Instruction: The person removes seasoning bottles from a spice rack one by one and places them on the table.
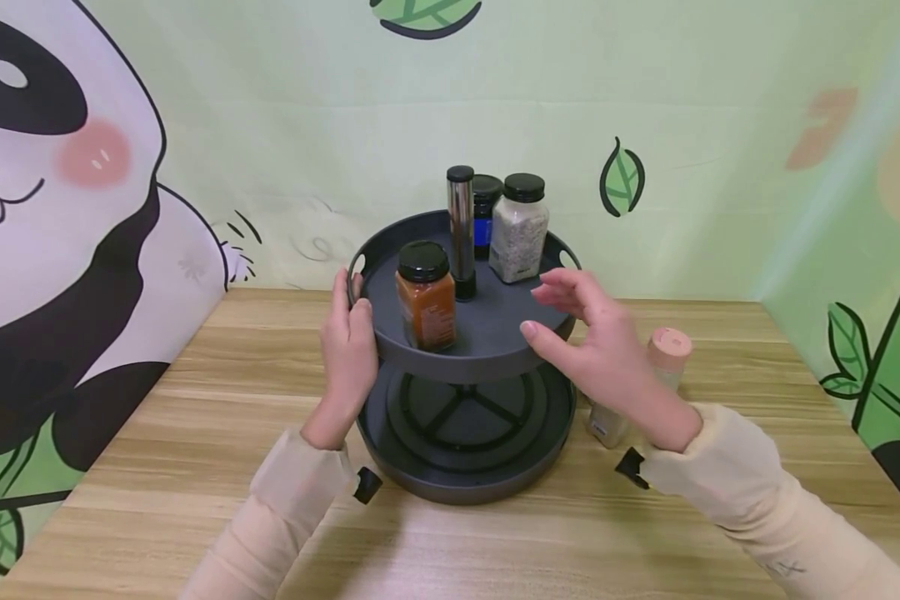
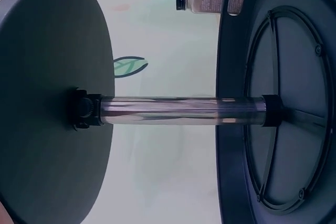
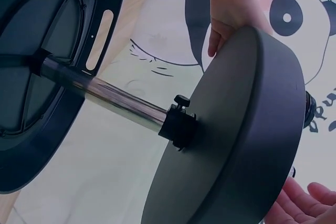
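A dark grey two-tier turntable [image 1: 487, 329] stands on the table, its upper tray borne on a shiny metal post [image 2: 168, 110]. My left hand [image 1: 348, 346] holds the upper tray's left rim beside the handle slot, thumb on the outer wall. Over the right rim hovers my right hand [image 1: 607, 342], fingers spread apart with nothing between them. The upper tray carries a jar of orange spice [image 1: 427, 304], a jar of greyish grains [image 1: 519, 233] and a black-lidded jar with a blue label [image 1: 484, 217], partly hidden. On the lower tray [image 1: 468, 492] no jars show.
Behind my right hand stands a pink-capped bottle [image 1: 669, 350], partly covered. Another clear jar [image 1: 606, 427] is beside it, right of the lower tray. A cloth backdrop [image 1: 307, 150] with a panda and leaves rises behind the wooden table [image 1: 195, 400].
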Demonstrator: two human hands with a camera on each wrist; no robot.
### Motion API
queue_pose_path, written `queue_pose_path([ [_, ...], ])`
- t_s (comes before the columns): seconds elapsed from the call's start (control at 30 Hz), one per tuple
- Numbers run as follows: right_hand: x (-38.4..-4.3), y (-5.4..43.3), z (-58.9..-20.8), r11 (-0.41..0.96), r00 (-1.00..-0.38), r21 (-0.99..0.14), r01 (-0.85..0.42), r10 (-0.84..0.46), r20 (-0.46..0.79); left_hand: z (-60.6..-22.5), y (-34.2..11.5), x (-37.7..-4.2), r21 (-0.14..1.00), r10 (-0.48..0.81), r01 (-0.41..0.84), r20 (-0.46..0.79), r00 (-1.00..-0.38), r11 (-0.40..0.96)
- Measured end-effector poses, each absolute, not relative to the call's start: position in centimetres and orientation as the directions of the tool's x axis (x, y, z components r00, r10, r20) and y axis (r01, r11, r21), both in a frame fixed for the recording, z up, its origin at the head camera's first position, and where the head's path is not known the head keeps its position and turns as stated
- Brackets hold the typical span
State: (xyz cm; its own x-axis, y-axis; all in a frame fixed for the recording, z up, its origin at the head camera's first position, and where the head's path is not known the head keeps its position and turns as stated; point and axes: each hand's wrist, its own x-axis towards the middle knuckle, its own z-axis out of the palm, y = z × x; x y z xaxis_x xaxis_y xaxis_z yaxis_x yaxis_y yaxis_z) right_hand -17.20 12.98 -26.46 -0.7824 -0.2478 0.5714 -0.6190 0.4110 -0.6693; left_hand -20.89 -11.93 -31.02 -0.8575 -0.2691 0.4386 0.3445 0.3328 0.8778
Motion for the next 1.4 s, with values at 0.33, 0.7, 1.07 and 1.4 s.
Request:
queue_pose_path([
  [0.33, -17.7, 12.0, -26.1, 0.490, -0.834, -0.675, -0.551, -0.308, 0.457, -31.6, -11.8, -20.3, 0.802, -0.274, 0.357, 0.522, -0.807, 0.479],
  [0.7, -18.0, 11.5, -25.9, 0.511, -0.840, -0.666, -0.543, -0.339, 0.424, -31.8, -11.6, -19.7, 0.801, -0.246, 0.387, 0.532, -0.810, 0.456],
  [1.07, -18.3, 11.2, -25.4, 0.562, -0.856, -0.648, -0.515, -0.371, 0.359, -31.7, -11.4, -19.2, 0.821, -0.246, 0.391, 0.515, -0.821, 0.416],
  [1.4, -18.6, 10.6, -24.7, 0.603, -0.877, -0.645, -0.469, -0.402, 0.262, -31.5, -11.1, -18.6, 0.858, -0.238, 0.342, 0.450, -0.861, 0.384],
])
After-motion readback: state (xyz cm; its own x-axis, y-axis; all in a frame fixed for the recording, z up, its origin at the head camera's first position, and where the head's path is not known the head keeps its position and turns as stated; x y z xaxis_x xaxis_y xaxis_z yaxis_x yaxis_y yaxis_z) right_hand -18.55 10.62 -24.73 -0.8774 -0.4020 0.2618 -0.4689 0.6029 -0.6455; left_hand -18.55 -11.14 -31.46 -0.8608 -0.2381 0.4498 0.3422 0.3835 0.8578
